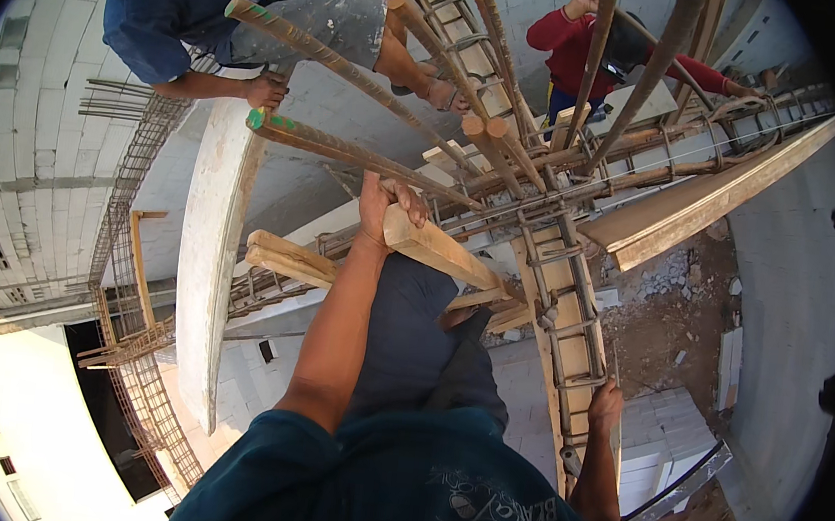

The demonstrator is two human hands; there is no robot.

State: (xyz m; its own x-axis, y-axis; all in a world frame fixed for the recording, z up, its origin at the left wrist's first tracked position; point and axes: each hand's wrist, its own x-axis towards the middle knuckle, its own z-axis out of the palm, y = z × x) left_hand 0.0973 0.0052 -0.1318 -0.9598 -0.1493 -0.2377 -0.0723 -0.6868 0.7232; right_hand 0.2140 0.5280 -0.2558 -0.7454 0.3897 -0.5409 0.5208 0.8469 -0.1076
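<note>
My left hand [389, 210] is closed over the upper end of a squared timber post [444, 250], which slants down to the right. Lower right, my right hand [607, 404] has its fingers curled at the side edge of a narrow wooden formwork board [566, 320]; its fingertips are partly hidden. Along this board runs a rebar cage [563, 293] with square ties. A second timber [292, 257] lies just left of my left forearm. Thick upright rebars [367, 163], some with green-painted ends, rise beyond my left hand.
At upper left, a person in blue [184, 22] rests a hand on a long pale board [205, 270]. A person in red [568, 54] reaches along the far rebar. A loose plank [725, 195] juts out at right. Rubble [672, 275] lies on the ground far below.
</note>
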